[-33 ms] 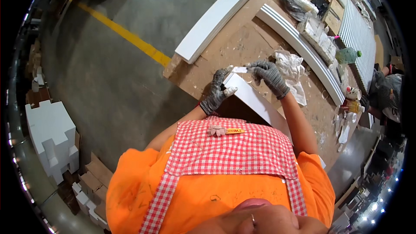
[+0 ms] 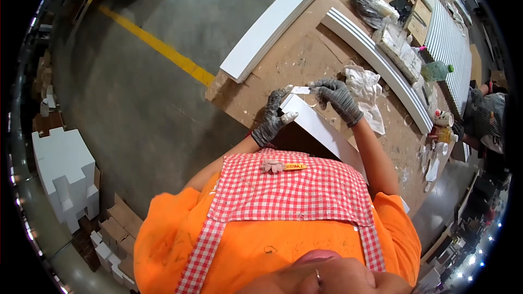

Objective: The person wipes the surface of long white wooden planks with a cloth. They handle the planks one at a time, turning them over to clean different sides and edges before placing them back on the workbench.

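Head view: grey knit gloves are worn on both hands. White panel [image 2: 322, 123] is located at the near edge of the brown worktable [image 2: 297, 57], right in front of the body; its far end is placed between the two hands, and its near end is partly hidden by the right forearm.

Left hand [image 2: 267, 123] is positioned at the panel's far left corner. Thumb and fingers are spread around that corner, with the whitened thumb tip set against the panel. Grip firmness cannot be told.

Right hand [image 2: 341, 102] is held just beyond the panel's far end, fingertips pinched on a small white piece [image 2: 300, 90]. The piece is held just above the panel end, its other end near the left fingertips; contact there cannot be told.

Fingers of both gloves are smeared white.

Worktable: a stack of long white boards [image 2: 278, 24] is laid along the left edge. A crumpled white cloth [image 2: 362, 81] is left just right of the right hand, beside a bundle of white strips [image 2: 391, 71]. Farther right, a greenish bottle [image 2: 436, 71] is laid on its side near a ribbed white stack [image 2: 449, 32]. A co-worker [image 2: 488, 120] is seen at the far right.

Floor: a yellow line [image 2: 158, 46] is painted at the left; white blocks [image 2: 65, 169] are piled lower left.
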Demonstrator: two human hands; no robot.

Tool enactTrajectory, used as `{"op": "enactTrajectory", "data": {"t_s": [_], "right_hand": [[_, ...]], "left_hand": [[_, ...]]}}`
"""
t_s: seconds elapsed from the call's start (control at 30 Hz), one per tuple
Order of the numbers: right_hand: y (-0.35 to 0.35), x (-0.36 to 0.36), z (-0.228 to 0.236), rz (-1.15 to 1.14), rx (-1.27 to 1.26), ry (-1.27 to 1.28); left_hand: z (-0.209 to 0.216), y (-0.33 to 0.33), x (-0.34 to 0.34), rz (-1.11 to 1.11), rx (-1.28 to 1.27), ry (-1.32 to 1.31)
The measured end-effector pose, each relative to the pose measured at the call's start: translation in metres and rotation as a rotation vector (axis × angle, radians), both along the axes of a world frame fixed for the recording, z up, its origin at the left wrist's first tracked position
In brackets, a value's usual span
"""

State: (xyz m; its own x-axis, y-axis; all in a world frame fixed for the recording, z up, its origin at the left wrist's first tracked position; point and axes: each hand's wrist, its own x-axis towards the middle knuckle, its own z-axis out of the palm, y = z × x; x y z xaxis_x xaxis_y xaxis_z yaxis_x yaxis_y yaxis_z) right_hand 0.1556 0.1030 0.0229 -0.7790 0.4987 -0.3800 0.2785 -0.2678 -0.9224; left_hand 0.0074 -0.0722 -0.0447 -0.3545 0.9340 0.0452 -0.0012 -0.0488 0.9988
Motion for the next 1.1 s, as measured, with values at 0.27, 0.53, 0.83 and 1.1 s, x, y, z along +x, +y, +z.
{"op": "enactTrajectory", "data": {"t_s": [0.27,0.53,0.83,1.1], "right_hand": [[0.006,-0.001,-0.002,0.061,0.033,0.007],[0.001,-0.001,-0.001,0.007,0.085,0.114],[0.008,0.001,-0.018,0.159,0.379,0.123],[0.007,-0.006,-0.013,0.087,0.567,0.251]], "left_hand": [[0.007,0.005,-0.002,-0.004,0.013,-0.046],[0.001,0.002,-0.001,-0.019,-0.027,-0.093],[0.005,0.004,-0.002,-0.049,-0.029,-0.023],[0.006,0.001,-0.003,-0.042,-0.058,-0.076]]}}
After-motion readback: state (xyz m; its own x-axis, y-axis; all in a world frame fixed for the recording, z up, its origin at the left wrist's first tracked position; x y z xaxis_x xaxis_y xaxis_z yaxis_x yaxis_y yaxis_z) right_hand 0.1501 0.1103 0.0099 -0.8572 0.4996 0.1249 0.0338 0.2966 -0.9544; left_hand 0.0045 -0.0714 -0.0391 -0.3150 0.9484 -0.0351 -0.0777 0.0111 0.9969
